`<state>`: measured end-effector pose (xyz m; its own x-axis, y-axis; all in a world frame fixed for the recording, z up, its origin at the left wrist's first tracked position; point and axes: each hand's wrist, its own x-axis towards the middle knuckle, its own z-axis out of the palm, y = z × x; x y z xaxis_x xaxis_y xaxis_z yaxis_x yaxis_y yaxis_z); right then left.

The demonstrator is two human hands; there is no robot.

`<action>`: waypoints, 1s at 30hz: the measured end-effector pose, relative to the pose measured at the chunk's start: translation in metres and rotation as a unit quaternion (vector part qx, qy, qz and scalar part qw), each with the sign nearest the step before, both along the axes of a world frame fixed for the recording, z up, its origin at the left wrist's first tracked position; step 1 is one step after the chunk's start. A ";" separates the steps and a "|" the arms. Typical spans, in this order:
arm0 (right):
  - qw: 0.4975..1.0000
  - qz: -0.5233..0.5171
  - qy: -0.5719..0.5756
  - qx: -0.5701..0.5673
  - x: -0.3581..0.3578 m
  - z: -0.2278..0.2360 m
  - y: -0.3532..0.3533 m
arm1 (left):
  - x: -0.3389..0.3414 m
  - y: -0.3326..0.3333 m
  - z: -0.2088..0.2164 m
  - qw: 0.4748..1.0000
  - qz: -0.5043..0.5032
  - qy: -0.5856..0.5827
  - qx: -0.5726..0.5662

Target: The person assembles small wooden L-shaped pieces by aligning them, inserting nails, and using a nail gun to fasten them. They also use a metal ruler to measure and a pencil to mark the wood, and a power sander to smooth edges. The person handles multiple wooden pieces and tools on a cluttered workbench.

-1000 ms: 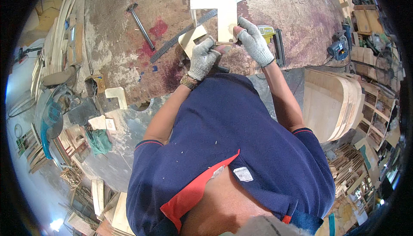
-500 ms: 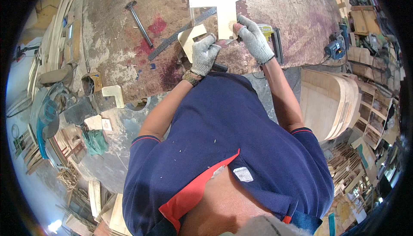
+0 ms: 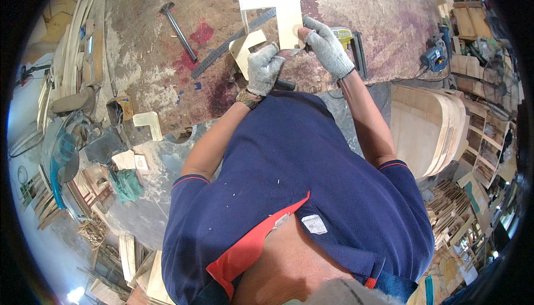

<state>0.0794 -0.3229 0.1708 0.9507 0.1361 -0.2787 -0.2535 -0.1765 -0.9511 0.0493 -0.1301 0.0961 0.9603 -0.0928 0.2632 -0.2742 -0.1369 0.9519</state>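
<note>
My right hand (image 3: 328, 49), in a pale knitted glove with bare fingertips, pinches the lower end of an L-shaped piece of light wood (image 3: 289, 24) raised above the workbench. My left hand (image 3: 263, 70), gloved the same way, is curled just left of that end, its fingertips close to it. What its fingers hold is hidden. Beside and partly behind it is a second pale angled wood piece (image 3: 240, 52); whether I grip it or it rests on the bench cannot be told. A long steel ruler (image 3: 219, 54) lies beyond my hands.
On the stained workbench (image 3: 139, 38) lie a hammer (image 3: 181, 35) and a yellow-green and black tool (image 3: 356, 49). Another L-shaped piece (image 3: 149, 122) sits at the left near corner. A blue power tool (image 3: 434, 57) is at right, above stacked curved panels (image 3: 423, 129). A circular saw (image 3: 64, 155) stands left.
The raised wood piece and my right hand have shifted slightly left. My left hand stays nearly where it was, still curled.
</note>
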 end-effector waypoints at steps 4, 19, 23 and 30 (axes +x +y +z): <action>0.999 -0.012 0.035 -0.006 0.002 -0.002 0.003 | -0.001 0.001 0.015 0.996 0.019 -0.054 0.061; 1.000 0.019 -0.020 -0.005 -0.003 0.009 0.007 | -0.003 0.008 0.007 0.999 0.001 -0.028 0.027; 0.999 0.034 0.008 -0.020 -0.003 0.013 0.006 | -0.004 0.013 0.003 0.994 -0.023 0.010 0.105; 0.997 0.061 0.003 -0.053 0.001 0.017 0.007 | -0.005 0.005 -0.001 0.999 0.013 -0.024 0.028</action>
